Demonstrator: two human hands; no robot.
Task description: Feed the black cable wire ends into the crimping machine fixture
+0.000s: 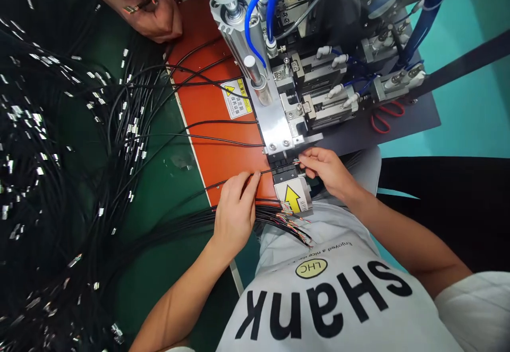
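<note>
A black cable (pixel 235 176) runs across the orange plate to the dark slotted block at the near end of the machine (pixel 279 121). My left hand (pixel 237 208) pinches this cable between thumb and fingers, left of the block. At the block's right side, my right hand (pixel 324 169) closes its fingertips on the cable's thin wire end. Just below lies a bundle of black cables (pixel 271 215) with stripped, coloured wire ends, partly under my left hand. A white label with a yellow arrow (pixel 292 198) sits beside the block.
Several cables extend from the machine over the orange plate (pixel 223 155). Heaps of black cables with shiny connectors (pixel 133 123) cover the green table at left. Another person's hand (pixel 151 12) holds a cable end at upper left. Red-handled scissors (pixel 388 116) lie right of the machine.
</note>
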